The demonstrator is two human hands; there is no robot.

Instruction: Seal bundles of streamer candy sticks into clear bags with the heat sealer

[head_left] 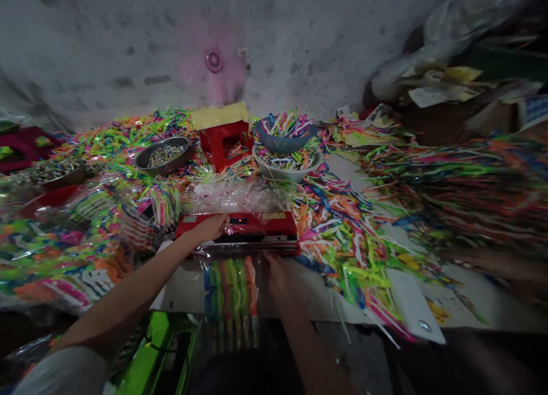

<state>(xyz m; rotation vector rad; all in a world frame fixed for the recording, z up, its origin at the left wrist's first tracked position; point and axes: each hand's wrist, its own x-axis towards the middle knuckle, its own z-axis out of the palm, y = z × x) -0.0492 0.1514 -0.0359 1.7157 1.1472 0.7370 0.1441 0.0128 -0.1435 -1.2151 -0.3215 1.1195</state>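
A red heat sealer (280, 226) with a small lit display lies across the middle of the work table. My left hand (212, 228) presses on its top, left of the display, with its fingers laid against the lid and nothing held. Along the machine's front edge, my right hand (277, 272) has its fingers stretched out beside a clear plastic bag (231, 286). Blue, green, yellow and orange strips with stick-like lower ends fill this bag. Its top reaches the sealer's front, and its lower end hangs past the table edge. Blur hides my right fingertips' exact contact.
Loose coloured strips (338, 212) cover the right side, and packed bags (72, 263) pile up on the left. Behind the sealer stand a red stool (214, 149), a metal bowl (173, 162) and a white basin (295, 172). Another person's hand (483, 263) is at the far right.
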